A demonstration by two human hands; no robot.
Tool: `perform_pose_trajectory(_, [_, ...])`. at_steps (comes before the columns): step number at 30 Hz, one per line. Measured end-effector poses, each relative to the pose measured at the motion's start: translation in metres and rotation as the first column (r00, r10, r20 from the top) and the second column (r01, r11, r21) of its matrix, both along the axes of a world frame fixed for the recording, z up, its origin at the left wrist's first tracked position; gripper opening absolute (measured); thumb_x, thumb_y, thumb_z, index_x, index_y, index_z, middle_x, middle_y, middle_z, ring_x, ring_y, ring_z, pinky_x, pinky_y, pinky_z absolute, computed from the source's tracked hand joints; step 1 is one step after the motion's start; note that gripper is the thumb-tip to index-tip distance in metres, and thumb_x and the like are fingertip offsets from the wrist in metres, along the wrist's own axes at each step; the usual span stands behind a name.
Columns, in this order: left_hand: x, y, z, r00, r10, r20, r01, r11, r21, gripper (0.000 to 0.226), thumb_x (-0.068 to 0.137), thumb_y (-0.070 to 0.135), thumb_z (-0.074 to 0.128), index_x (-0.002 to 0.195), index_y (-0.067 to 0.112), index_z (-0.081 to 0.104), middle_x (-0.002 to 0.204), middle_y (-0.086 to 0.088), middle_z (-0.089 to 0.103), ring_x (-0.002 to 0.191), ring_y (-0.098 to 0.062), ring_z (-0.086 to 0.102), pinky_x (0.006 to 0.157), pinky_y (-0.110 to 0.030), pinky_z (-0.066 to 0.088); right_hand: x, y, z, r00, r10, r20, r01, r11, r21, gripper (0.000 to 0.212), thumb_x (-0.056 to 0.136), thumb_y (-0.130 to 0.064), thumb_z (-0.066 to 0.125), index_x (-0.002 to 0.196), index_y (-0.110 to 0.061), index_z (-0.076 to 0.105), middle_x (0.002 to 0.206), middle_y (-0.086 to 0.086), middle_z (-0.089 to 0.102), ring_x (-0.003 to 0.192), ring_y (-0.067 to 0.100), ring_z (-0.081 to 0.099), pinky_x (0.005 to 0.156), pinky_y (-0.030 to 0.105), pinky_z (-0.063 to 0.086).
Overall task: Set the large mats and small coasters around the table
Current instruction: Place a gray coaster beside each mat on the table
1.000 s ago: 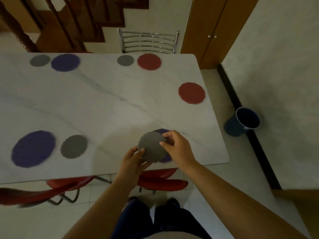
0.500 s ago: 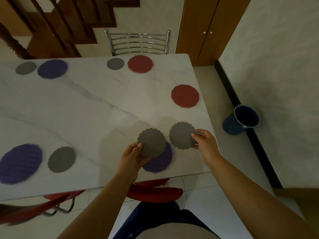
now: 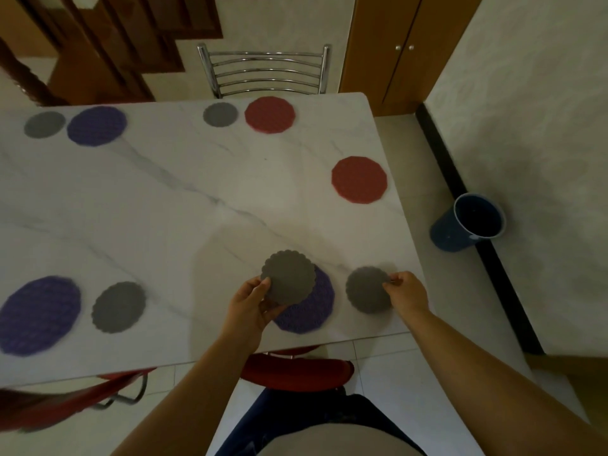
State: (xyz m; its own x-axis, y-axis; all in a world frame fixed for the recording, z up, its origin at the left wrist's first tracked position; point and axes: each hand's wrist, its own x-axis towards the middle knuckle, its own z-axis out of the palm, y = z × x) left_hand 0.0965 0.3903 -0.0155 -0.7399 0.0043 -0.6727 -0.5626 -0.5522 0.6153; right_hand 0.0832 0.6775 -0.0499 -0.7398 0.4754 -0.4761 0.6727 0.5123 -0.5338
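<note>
Grey coaster (image 3: 367,289) in right hand (image 3: 406,291) pinch grip; we are lowering it beside purple mat (image 3: 312,307) on surface (image 3: 164,209). Left hand (image 3: 250,307) gripping second coaster (image 3: 289,278), likely destined for red mat (image 3: 359,184).

You see: table (image 3: 164,205) white, grey-veined marble | mats: purple (image 3: 316,307), red (image 3: 359,184) | coasters (image 3: 119,307) grey, scalloped | bucket (image 3: 460,232) blue

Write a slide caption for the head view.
Each hand, left and right, holds a grey coaster beside the purple mat.
</note>
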Motion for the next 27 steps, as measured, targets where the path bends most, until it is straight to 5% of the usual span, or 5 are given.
perform_pose_trajectory(8, [-0.002,-0.002,0.001,0.998,-0.060,-0.008,0.060,0.998,0.003,0.011,0.096,0.012,0.051,0.087,0.009,0.055,0.099,-0.013,0.065,0.089,-0.030,0.065,0.062,-0.034,0.061,0.008,-0.004,0.000,0.998,0.059,0.024,-0.062,0.990,0.123,0.021,0.087,-0.018,0.060,0.105,-0.009,0.059,0.106,0.013,0.066,0.081,0.021,0.053,0.068,0.027,0.038])
perform_pose_trajectory(13, [-0.007,-0.001,0.001,0.996,-0.089,-0.029,0.090,0.995,0.032,0.012,0.095,0.011,0.051,0.085,0.009,0.056,0.097,-0.012,0.067,0.085,-0.026,0.069,0.063,-0.034,0.061,0.008,-0.007,0.009,0.999,0.038,0.017,-0.040,0.990,0.135,0.030,0.087,-0.019,0.060,0.114,-0.007,0.057,0.114,0.013,0.061,0.097,0.027,0.060,0.074,0.030,0.044])
perform_pose_trajectory(17, [-0.016,0.006,0.001,0.992,-0.121,-0.035,0.123,0.991,0.050,0.011,0.096,0.012,0.052,0.087,0.007,0.057,0.100,-0.013,0.068,0.083,-0.024,0.072,0.063,-0.034,0.061,-0.006,-0.032,0.032,0.988,0.114,-0.106,-0.127,0.985,-0.120,0.019,0.092,-0.030,0.052,0.106,-0.019,0.059,0.104,0.002,0.064,0.089,0.016,0.058,0.078,0.028,0.043])
perform_pose_trajectory(21, [-0.032,0.024,0.007,0.989,-0.135,-0.057,0.137,0.990,0.045,0.010,0.095,0.011,0.051,0.087,0.008,0.056,0.097,-0.013,0.067,0.080,-0.023,0.072,0.061,-0.033,0.060,-0.024,-0.059,0.057,0.962,0.193,-0.193,-0.262,0.854,-0.450,0.022,0.092,-0.038,0.053,0.107,-0.025,0.061,0.101,-0.004,0.067,0.082,0.010,0.066,0.073,0.022,0.050])
perform_pose_trajectory(27, [-0.060,0.051,0.016,0.984,-0.135,-0.114,0.133,0.991,-0.026,0.009,0.095,0.010,0.052,0.097,0.007,0.059,0.096,-0.013,0.069,0.080,-0.023,0.072,0.064,-0.031,0.060,-0.064,-0.053,0.066,0.945,0.157,-0.288,-0.283,0.835,-0.472,0.024,0.089,-0.019,0.061,0.109,-0.007,0.058,0.098,0.008,0.064,0.080,0.016,0.065,0.061,0.021,0.056])
